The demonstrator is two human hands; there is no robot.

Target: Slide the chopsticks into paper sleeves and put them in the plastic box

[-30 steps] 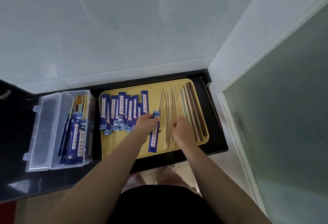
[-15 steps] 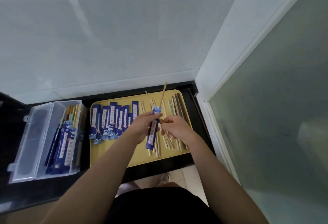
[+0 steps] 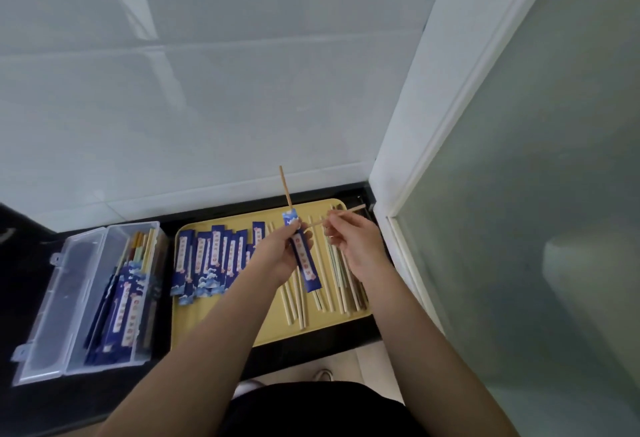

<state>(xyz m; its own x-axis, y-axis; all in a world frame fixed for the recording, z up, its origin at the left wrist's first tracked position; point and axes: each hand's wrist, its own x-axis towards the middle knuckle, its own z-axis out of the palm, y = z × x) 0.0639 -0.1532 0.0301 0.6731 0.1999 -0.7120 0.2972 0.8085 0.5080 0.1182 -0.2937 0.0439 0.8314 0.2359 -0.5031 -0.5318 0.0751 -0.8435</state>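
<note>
My left hand (image 3: pixel 278 251) grips a blue paper sleeve (image 3: pixel 304 258) above the yellow tray (image 3: pixel 221 329). One wooden chopstick (image 3: pixel 286 187) stands in the sleeve's mouth, its upper half sticking out. My right hand (image 3: pixel 353 239) pinches a second chopstick (image 3: pixel 341 214), held nearly level with its tip pointing left toward the sleeve. Loose chopsticks (image 3: pixel 332 284) lie on the tray's right half, under my hands. Empty blue sleeves (image 3: pixel 211 260) are fanned out on its left half. The clear plastic box (image 3: pixel 79 301) at the left stands open with several sleeved chopsticks (image 3: pixel 124 312) in it.
Tray and box rest on a narrow black counter (image 3: pixel 311 343) against a white tiled wall (image 3: pixel 207 90). A white frame with a frosted glass panel (image 3: pixel 536 194) rises right beside the tray. The box's lid (image 3: pixel 45 301) lies open to the left.
Both hands have risen off the tray. The left hand lifted the sleeve, one chopstick now stands in its mouth, and the right hand holds a second chopstick beside it.
</note>
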